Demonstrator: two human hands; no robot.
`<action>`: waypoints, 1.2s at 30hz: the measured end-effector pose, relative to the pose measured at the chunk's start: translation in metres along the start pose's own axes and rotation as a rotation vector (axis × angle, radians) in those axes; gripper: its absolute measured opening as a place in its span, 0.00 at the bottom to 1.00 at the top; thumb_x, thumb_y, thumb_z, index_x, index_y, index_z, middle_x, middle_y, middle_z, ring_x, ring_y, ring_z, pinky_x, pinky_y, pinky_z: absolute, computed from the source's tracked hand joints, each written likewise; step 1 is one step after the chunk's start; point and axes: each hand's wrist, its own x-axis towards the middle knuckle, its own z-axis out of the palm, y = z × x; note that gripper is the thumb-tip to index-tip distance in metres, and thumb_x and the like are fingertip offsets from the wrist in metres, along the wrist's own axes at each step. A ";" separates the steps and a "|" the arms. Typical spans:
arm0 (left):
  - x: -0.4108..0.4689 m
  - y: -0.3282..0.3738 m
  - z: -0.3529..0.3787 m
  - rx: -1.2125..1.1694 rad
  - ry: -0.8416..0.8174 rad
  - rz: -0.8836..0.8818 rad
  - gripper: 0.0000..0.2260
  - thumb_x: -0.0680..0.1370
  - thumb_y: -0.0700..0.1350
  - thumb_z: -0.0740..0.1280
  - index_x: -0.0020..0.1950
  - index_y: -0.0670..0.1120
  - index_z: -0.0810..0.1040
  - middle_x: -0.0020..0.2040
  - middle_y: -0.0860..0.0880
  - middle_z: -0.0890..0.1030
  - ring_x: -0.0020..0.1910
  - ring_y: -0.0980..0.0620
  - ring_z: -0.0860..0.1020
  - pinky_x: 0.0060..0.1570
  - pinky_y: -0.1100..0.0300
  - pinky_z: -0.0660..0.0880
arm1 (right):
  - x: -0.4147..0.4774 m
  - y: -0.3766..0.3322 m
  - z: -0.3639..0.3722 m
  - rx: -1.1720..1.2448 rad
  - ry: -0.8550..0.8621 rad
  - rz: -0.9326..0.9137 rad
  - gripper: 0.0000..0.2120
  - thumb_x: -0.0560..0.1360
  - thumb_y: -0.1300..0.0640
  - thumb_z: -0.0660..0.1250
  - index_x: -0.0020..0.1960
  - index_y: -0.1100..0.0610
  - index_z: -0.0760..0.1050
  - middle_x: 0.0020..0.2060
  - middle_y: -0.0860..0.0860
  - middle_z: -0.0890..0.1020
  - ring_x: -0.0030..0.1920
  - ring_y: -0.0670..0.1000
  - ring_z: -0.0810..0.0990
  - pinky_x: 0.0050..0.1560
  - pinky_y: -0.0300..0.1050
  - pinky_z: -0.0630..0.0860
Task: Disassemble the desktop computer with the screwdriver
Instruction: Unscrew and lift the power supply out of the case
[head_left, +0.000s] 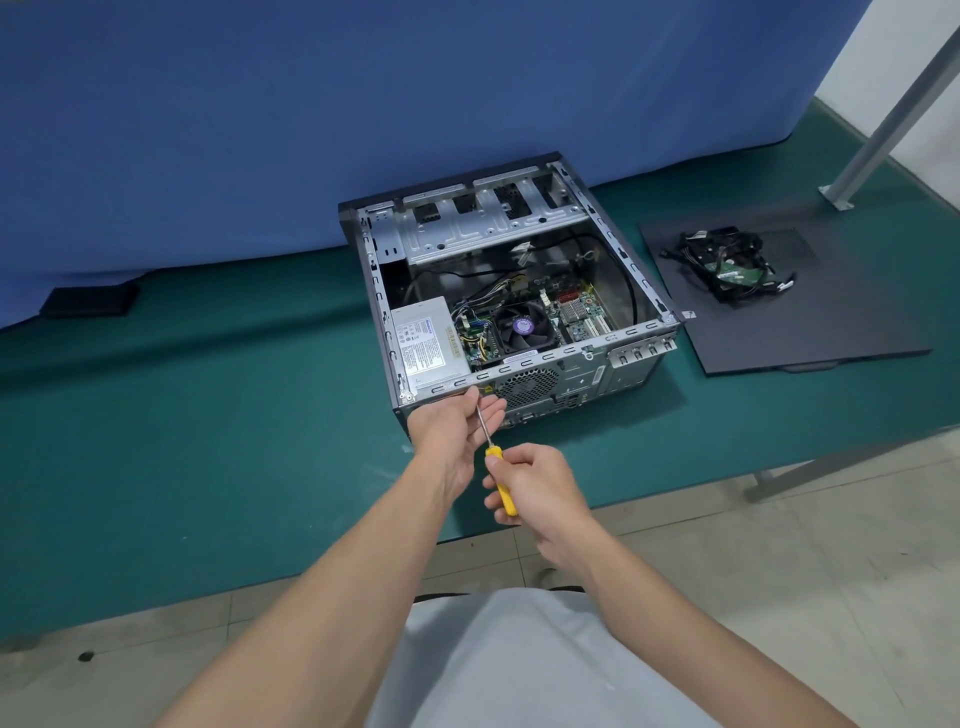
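My right hand is wrapped around the yellow handle of the screwdriver, fingers curled tight on it. My left hand is up at the shaft, thumb on one side and fingers on the other, pinching the metal just below the tip. The tip sits against the near face of the desktop computer, close to its left corner; my thumb covers the exact spot, so I cannot tell what it is seated in.

The computer lies open-side-up on the green table, just beyond my hands. Inside, the power supply fills the near left corner, with the black fan to its right. Off to the right, apart from the case, a dark side panel lies flat on the table, carrying a removed drive with a tangle of cables. A blue cloth hangs along the far side.
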 end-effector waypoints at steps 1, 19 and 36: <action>0.000 -0.001 0.000 -0.005 0.006 0.002 0.04 0.78 0.32 0.65 0.48 0.30 0.77 0.42 0.35 0.83 0.41 0.42 0.84 0.41 0.56 0.82 | 0.002 0.001 0.000 -0.032 0.026 -0.015 0.04 0.78 0.59 0.65 0.49 0.59 0.76 0.38 0.55 0.81 0.31 0.49 0.77 0.29 0.39 0.74; 0.008 0.003 -0.010 0.878 -0.233 0.612 0.06 0.78 0.41 0.68 0.49 0.41 0.84 0.39 0.47 0.85 0.40 0.51 0.84 0.48 0.52 0.81 | 0.019 -0.021 -0.042 -0.186 0.405 -0.230 0.15 0.70 0.46 0.73 0.32 0.53 0.72 0.21 0.42 0.72 0.27 0.48 0.69 0.32 0.42 0.65; 0.011 0.008 0.078 1.302 -0.652 1.209 0.06 0.78 0.42 0.67 0.49 0.40 0.82 0.39 0.44 0.83 0.38 0.43 0.79 0.39 0.49 0.74 | 0.035 -0.074 -0.095 -0.133 0.524 -0.270 0.05 0.73 0.53 0.71 0.39 0.51 0.81 0.28 0.44 0.78 0.29 0.46 0.71 0.32 0.42 0.66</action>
